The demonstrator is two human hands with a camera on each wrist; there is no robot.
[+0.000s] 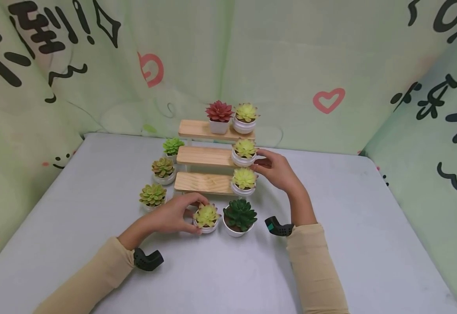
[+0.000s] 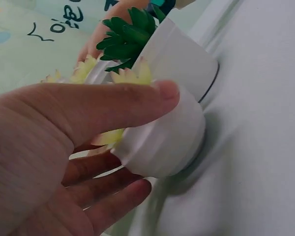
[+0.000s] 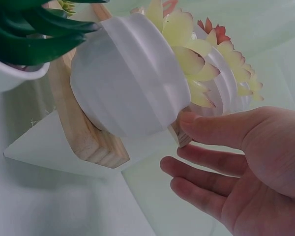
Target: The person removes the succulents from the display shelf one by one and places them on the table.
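Currently left fingers (image 2: 125, 197) round front yellow pot (image 1: 206, 216), green pot (image 1: 239, 218) tight beside; right fingers (image 3: 201, 176) half-open, gripping nothing, at middle shelf (image 1: 205, 156) edge.

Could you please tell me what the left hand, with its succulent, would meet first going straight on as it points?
Probably the dark green succulent, just beyond the yellow succulent in the left hand, though the exact gap is unclear.
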